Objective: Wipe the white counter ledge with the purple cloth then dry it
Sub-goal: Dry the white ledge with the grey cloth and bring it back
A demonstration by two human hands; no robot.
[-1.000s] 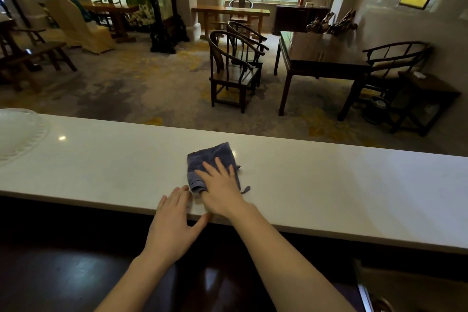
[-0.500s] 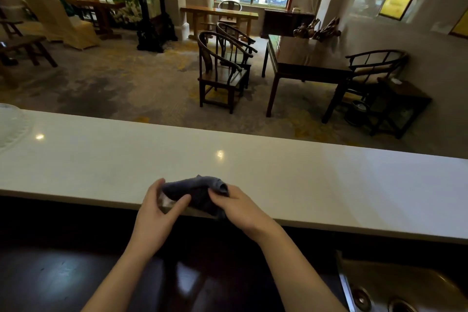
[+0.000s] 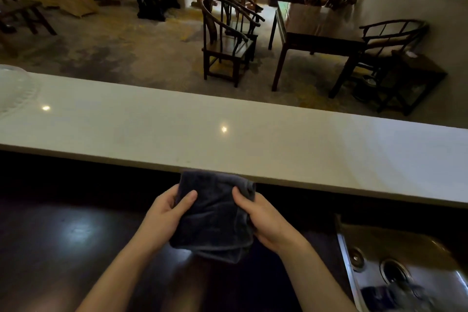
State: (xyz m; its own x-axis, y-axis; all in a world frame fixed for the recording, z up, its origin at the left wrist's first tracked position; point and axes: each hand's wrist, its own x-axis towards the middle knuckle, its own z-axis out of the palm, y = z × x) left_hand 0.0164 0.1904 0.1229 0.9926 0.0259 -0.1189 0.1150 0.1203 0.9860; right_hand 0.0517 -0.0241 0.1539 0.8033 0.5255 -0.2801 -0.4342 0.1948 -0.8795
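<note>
The purple cloth (image 3: 215, 215) looks dark and folded, held flat between both hands just below the front edge of the white counter ledge (image 3: 253, 134). My left hand (image 3: 164, 213) grips its left side with the thumb on top. Its right side is pinched by my right hand (image 3: 263, 218). The cloth is off the ledge and hangs over the dark lower counter (image 3: 63, 235). The ledge runs across the whole view and shines with two light spots.
A steel sink (image 3: 405, 268) sits at the lower right. A clear domed cover (image 3: 15, 88) rests on the ledge's far left. Beyond the ledge are wooden chairs (image 3: 228, 40) and a dark table (image 3: 314, 33) on a patterned floor.
The cloth went from lying under my right hand on the ledge to being lifted off and pulled down toward me. Both hands now hold it below the ledge's front edge.
</note>
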